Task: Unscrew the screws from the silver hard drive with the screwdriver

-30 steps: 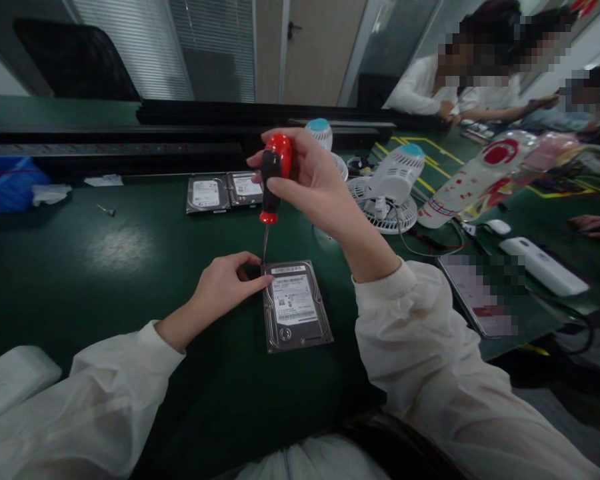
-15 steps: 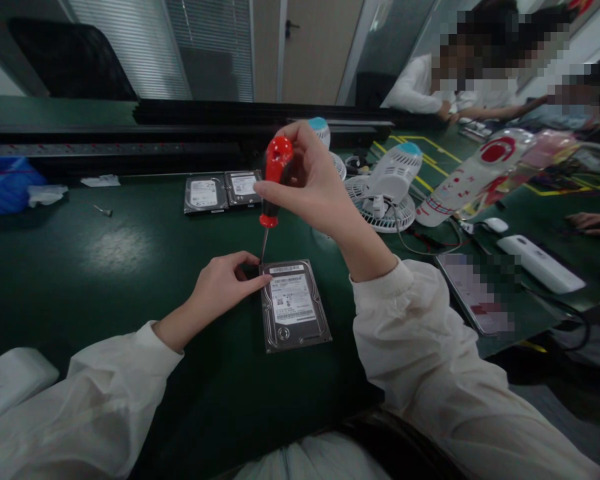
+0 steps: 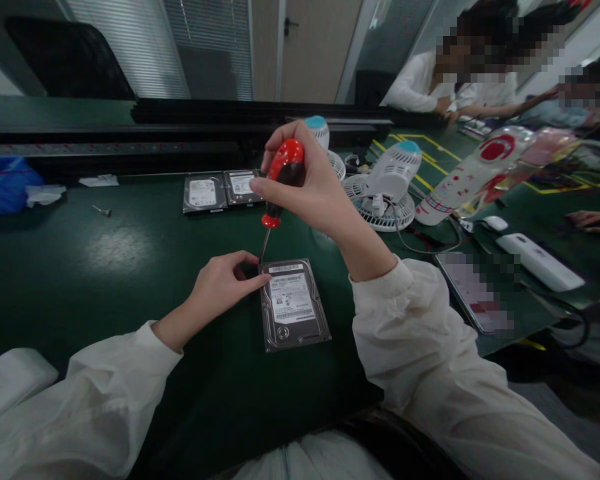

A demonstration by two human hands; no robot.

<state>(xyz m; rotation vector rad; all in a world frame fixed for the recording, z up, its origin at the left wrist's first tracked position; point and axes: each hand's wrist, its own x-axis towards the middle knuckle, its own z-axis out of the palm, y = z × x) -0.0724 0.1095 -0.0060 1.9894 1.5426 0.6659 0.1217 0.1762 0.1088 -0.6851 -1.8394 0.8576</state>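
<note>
A hard drive with a white label lies flat on the green table, label up. My left hand holds it by the upper left corner, thumb on the top face and index finger close to the corner. Above that corner, my right hand is closed around the red and black handle of a screwdriver. The shaft leans, its lower end at the corner of the drive by my left index finger. Whether the tip sits in a screw is too small to tell.
Two more hard drives lie side by side farther back. White fans, a bottle and a phone are on the right. At left are a small metal piece and a blue bag. Other people sit at far right.
The screwdriver's handle has tilted a little to the right, and my right fingers have shifted around it. The shaft's lower end, my left hand and the drive stay in place.
</note>
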